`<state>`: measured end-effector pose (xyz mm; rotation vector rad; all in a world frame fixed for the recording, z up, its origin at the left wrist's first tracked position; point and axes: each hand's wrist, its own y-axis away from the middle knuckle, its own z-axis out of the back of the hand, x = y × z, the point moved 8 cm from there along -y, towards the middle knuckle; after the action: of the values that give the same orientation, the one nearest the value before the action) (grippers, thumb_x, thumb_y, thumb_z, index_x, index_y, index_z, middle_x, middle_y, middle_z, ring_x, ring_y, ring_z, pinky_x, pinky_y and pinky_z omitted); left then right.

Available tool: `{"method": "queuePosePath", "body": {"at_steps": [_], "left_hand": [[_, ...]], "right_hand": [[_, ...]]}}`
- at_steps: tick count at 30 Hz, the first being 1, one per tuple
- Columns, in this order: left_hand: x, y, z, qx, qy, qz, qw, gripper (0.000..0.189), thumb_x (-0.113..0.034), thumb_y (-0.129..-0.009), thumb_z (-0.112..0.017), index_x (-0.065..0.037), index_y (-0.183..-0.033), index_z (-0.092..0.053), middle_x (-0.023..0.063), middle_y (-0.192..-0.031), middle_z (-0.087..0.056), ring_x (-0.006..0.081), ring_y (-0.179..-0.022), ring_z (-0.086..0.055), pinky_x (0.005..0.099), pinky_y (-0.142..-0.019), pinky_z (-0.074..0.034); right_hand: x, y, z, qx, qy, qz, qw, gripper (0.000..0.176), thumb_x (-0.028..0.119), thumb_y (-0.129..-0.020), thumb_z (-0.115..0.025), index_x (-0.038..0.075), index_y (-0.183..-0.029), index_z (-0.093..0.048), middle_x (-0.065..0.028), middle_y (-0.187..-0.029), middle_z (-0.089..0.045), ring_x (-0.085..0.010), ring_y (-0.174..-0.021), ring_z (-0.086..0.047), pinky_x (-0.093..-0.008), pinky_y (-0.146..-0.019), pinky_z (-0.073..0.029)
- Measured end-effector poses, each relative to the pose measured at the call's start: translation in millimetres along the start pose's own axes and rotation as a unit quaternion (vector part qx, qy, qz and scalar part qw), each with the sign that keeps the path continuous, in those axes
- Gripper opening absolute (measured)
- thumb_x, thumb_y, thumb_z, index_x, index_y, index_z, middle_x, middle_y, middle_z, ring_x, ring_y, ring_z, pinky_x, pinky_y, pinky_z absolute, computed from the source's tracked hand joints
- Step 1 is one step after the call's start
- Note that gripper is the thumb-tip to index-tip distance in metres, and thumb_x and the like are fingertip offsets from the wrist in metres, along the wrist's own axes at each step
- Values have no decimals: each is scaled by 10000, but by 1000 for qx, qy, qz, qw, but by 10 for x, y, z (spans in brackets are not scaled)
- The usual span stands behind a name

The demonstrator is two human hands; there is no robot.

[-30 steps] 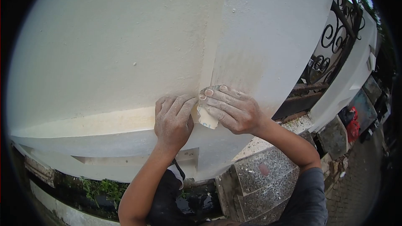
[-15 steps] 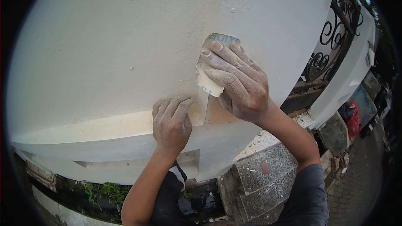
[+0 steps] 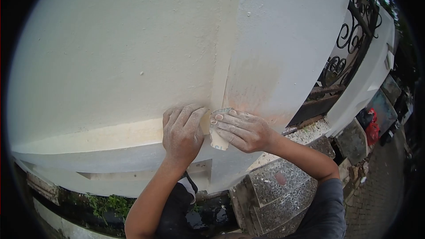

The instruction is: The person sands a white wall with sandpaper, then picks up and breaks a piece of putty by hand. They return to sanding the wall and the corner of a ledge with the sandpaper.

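Dust coats both hands. My right hand [image 3: 245,130] presses a piece of sandpaper [image 3: 218,140] against the wall's corner, just above and over the ledge. Its printed backing faces me, and the fingers lie across it. Beside it on the left, my left hand [image 3: 183,128] rests on the ledge [image 3: 102,137], fingers stretched toward the wall [image 3: 133,62] with nothing visible in them. Above the right hand, a worn patch [image 3: 252,86] with beige and orange tones shows on the wall's right face.
A black wrought-iron fence [image 3: 341,62] stands to the right. Below lie stone slabs [image 3: 283,190] and a dark water channel [image 3: 217,212] with green plants [image 3: 108,206]. A red plastic bag [image 3: 372,128] sits farther right, near the paving [image 3: 380,186].
My right hand has moved down the corner with the sandpaper, from the wall face to ledge height, uncovering the worn patch. My left hand stays nearly in place.
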<state>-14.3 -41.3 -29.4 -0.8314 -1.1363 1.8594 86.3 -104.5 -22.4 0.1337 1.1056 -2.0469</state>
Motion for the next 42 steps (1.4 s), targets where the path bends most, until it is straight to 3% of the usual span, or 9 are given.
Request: {"method": "queuePosePath", "body": {"at_steps": [6,12,17,20,23,29,32,39,42], "left_hand": [[5,-5,-14,11,4,7,1000,325,53,-597,-566,-60,-898,-614,60,-912,-615,239,-861,-570,377,-821,-392],[-9,8,-1,15,2,-6,1000,327,54,-600,-565,-63,-901,-614,58,-904,-615,234,-859,-571,377,-820,-392],[19,-4,-11,13,11,-1,1000,315,40,-606,-567,-65,-900,-613,61,-894,-612,233,-855,-570,385,-815,-392],[8,7,0,14,2,-9,1000,314,47,-609,-563,-63,-899,-612,59,-901,-613,232,-856,-569,379,-815,-392],[-45,4,-23,25,2,-23,999,323,54,-604,-558,-62,-901,-611,57,-905,-613,233,-859,-569,375,-810,-392],[6,-15,-13,12,11,-1,1000,313,36,-603,-566,-62,-896,-615,59,-894,-616,228,-834,-572,378,-806,-392],[3,26,-4,11,4,-22,1000,310,34,-600,-567,-60,-891,-616,61,-891,-616,226,-823,-572,374,-803,-391],[-79,-29,13,9,20,-15,1000,282,77,-605,-545,-43,-853,-608,67,-873,-629,238,-782,-574,354,-758,-399],[-77,-18,29,11,19,-26,999,273,69,-613,-553,-45,-855,-608,67,-876,-629,236,-781,-574,351,-757,-398]], "right_hand": [[-373,-561,576,-146,64,-36,987,196,179,-760,-597,69,-921,-605,-103,-1073,-622,-245,-1100,-541,-429,-972,-411],[35,174,-151,20,-26,25,999,117,123,-775,-576,73,-874,-612,-90,-1065,-631,-212,-1039,-583,-387,-917,-467],[-415,-391,570,-195,64,-45,978,181,151,-737,-633,83,-899,-591,-89,-1100,-616,-230,-1124,-526,-426,-958,-418],[0,174,-83,-2,-15,-30,999,154,162,-741,-627,93,-876,-599,-83,-1124,-605,-226,-1118,-531,-417,-983,-393],[40,243,-151,22,0,32,999,128,171,-751,-613,97,-855,-603,-77,-1102,-616,-219,-1107,-539,-413,-980,-400],[-275,-225,366,-127,59,-78,987,134,164,-753,-609,98,-870,-608,-62,-1081,-625,-200,-1088,-551,-399,-952,-439],[72,267,-174,34,0,-8,999,152,163,-759,-610,98,-896,-603,-63,-1071,-630,-210,-1063,-568,-397,-955,-436],[-453,-291,587,-183,56,-95,977,240,163,-701,-674,90,-920,-608,-86,-1097,-619,-235,-1095,-549,-447,-982,-383],[17,165,-25,-17,-12,-47,999,108,147,-758,-620,106,-858,-612,-65,-1075,-629,-226,-1074,-562,-421,-939,-443]]}}
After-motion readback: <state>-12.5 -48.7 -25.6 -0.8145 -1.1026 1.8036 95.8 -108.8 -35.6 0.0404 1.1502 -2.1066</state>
